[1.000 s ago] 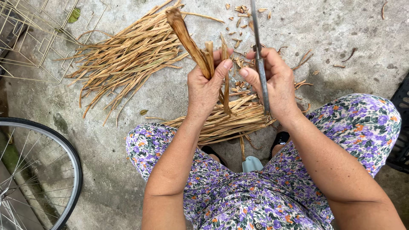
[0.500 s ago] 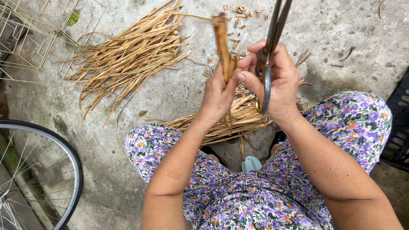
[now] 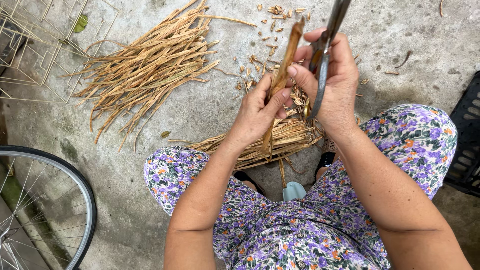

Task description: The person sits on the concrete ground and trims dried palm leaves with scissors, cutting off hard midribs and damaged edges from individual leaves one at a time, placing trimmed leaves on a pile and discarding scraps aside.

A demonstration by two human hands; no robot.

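Note:
My left hand (image 3: 256, 112) grips a long dried brown leaf strip (image 3: 284, 69) that stands nearly upright over my knees. My right hand (image 3: 336, 82) holds metal scissors (image 3: 326, 47), blades pointing up and away, while its fingertips touch the strip beside my left thumb. Under both hands a small bundle of dried strips (image 3: 272, 142) lies on the concrete floor. A bigger pile of the same strips (image 3: 150, 67) is spread out to the upper left.
Small cut-off bits (image 3: 272, 30) litter the concrete beyond my hands. A bicycle wheel (image 3: 75, 200) is at the lower left, a wire rack (image 3: 35, 45) at the upper left, a black crate (image 3: 465, 140) at the right edge.
The strip has swung from tilted left to nearly upright. My hands have come together and my right hand with the scissors has tipped rightward.

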